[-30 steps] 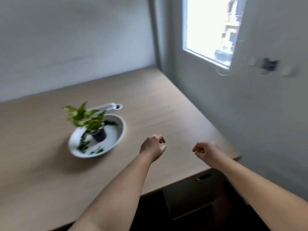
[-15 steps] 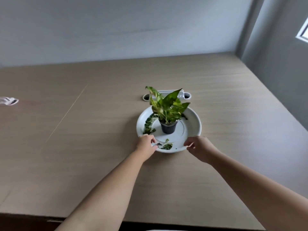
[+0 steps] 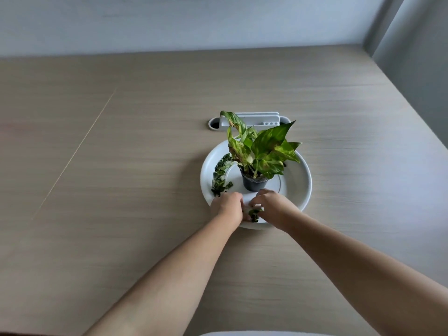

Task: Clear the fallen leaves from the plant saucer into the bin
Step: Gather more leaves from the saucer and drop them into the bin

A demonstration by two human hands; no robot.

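I cup both hands, left and right, closed around leaves at the saucer's 6 o'clock, gathering them for binning.

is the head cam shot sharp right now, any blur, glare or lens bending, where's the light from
Head view: mostly sharp, the green potted plant and round white saucer crisp; light is soft and diffuse, brighter on the right side of the beige wooden table, no hard glare; faint shadow left of the saucer; wide-angle bending curves the table's far edge; both forearms loom large near the bottom.
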